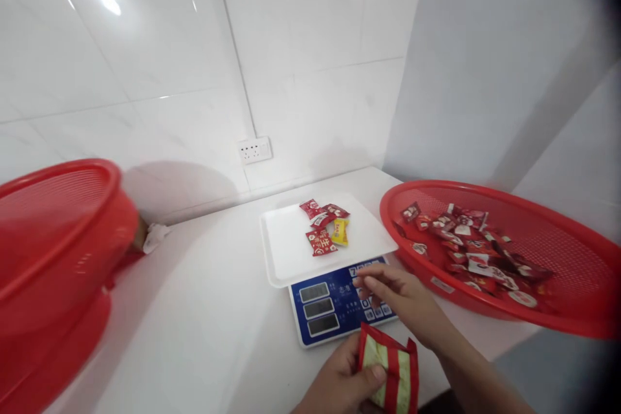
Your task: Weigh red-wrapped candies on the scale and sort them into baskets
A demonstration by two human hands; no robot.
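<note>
My left hand (342,375) grips a red and pale-green pouch (391,369) near the bottom of the head view, thumb across its front. The pouch's top edge gapes a little; its inside is hidden. My right hand (395,294) hovers at the keypad of a blue and white weighing scale (339,307), fingers stretched out and slightly apart, with nothing visible in them. On the scale's white tray (286,252) lie several small red snack packets (321,242) and one yellow packet (340,231).
To the right, a red mesh basket (577,259) holds several small, mostly red packets (478,252). More red baskets (63,259) are stacked at the left. All stand on a white table (204,317) against a tiled wall with a socket (255,150).
</note>
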